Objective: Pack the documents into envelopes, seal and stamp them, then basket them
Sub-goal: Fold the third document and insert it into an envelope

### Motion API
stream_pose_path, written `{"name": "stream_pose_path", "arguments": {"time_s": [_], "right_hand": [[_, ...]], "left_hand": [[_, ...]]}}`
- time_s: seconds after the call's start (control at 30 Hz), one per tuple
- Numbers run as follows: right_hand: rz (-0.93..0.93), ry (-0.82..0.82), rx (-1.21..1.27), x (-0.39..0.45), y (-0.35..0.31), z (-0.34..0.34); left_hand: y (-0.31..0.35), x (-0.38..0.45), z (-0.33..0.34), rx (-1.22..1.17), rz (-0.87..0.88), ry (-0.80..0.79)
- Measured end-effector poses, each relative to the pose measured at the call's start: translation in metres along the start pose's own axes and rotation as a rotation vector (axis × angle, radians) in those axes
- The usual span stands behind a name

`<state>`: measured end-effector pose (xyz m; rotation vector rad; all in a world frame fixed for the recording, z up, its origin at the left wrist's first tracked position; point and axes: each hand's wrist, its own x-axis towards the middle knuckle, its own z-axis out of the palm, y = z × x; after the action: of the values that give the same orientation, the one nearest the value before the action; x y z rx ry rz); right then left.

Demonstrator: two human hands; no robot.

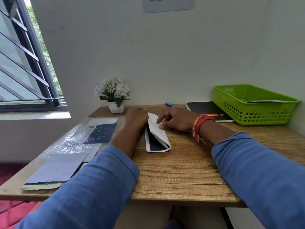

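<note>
Blue sleeves (92,184) fill the near foreground, both forearms reaching forward over the wooden bench (178,171).

At the left edge of the bench lies a pale grey mailer envelope (56,169) with a torn, dark-lined near end. Just beyond it a crinkled clear plastic sleeve (71,142) covers a dark blue printed document (102,133) with a white sheet under it. Farther back, against the wall, stands a small white pot of white artificial flowers (113,95).

The left hand (137,118) rests knuckles-up at the far left edge of a folded document (156,136); its fingers are curled down out of sight, so whether it grips the paper cannot be told. The folded document lies on the bench between the two hands, white outside with a dark inner face showing at its near, slightly gaping end.

The right hand (178,119) lies on the document's far right part, fingers loosely bent, fingertips and thumb pressing on the white top fold. A red and orange thread band (200,123) circles that wrist.

Behind the right hand a blue pen (170,104) lies near the wall. Right of it sits a black notebook (206,109) with an orange label, and touching its right edge a lime green plastic basket (254,113) with white paper inside.
</note>
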<state>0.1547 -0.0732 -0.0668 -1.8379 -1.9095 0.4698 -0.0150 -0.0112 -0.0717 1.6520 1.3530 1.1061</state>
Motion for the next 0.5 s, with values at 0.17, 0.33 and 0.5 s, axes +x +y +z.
{"name": "stream_pose_path", "arguments": {"time_s": [0.17,0.33,0.5], "right_hand": [[0.030,0.027,-0.057,-0.0008,0.0008,-0.0007],[0.048,0.058,-0.067,-0.0040,0.0025,-0.0029],[0.067,0.082,-0.158,-0.0016,-0.0024,0.0025]], "left_hand": [[-0.0062,0.0047,-0.0033,0.085,0.055,-0.009],[-0.0041,0.0051,-0.0066,0.350,0.116,-0.136],[-0.0047,0.0036,0.0019,0.577,0.193,-0.196]]}}
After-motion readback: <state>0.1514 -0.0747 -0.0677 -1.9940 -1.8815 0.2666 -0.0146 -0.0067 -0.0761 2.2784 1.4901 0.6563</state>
